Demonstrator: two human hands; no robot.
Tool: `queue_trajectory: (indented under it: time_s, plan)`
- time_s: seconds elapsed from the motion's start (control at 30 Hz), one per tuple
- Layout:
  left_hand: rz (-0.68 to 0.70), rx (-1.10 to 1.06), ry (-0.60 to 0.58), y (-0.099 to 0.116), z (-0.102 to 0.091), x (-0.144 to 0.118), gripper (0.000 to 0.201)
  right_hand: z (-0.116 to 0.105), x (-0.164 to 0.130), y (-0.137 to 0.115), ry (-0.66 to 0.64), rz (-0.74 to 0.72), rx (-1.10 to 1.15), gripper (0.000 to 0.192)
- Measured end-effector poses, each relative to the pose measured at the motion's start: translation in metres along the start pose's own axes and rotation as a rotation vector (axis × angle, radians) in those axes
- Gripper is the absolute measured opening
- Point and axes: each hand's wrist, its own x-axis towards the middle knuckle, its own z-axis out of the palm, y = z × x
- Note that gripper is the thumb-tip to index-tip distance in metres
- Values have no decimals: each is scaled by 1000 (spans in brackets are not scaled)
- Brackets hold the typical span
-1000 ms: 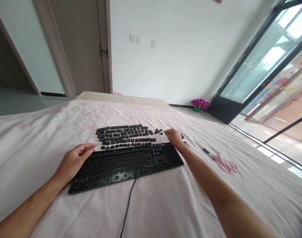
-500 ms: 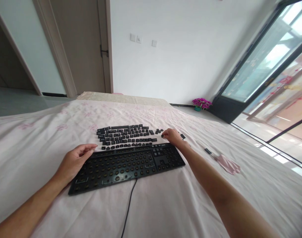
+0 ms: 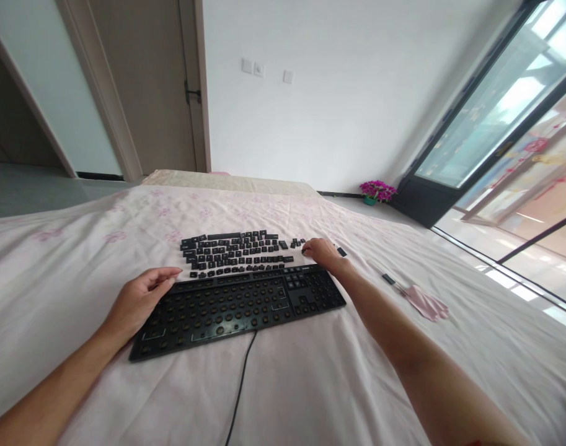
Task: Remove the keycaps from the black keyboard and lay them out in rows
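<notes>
Keyboard [image 3: 238, 306]: black, stripped of caps, corded, on bed.
Keycaps [image 3: 236, 253]: loose black rows.
Left hand [image 3: 141, 300]: open, on keyboard's edge.
Right hand [image 3: 322, 253]: fingers curled at keycaps, grip unclear.

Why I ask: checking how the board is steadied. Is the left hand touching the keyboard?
Touching. The head view shows the left hand lying on the keyboard at its left end, palm over the frame's edge with no gap.

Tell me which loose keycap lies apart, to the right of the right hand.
The single black keycap on the sheet just beyond the right hand; the other keycaps lie in rows left of that hand.
</notes>
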Motion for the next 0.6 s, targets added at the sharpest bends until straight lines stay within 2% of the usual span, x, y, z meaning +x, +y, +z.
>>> queue_trajectory:
  time_s: [0.13,0.3,0.43,0.6]
  plan:
    - [21,3,9,-1,0,1,50,-6,-17,-8,60,-45,37,22]
    - [45,-3,10,-3,0,2,50,-16,-66,-23,132,-289,202,19]
    - [39,10,7,-2,0,1,49,-19,-99,-35,117,-316,171,18]
    - [40,33,12,0,0,0,46,-17,-114,-40,98,-334,101,19]
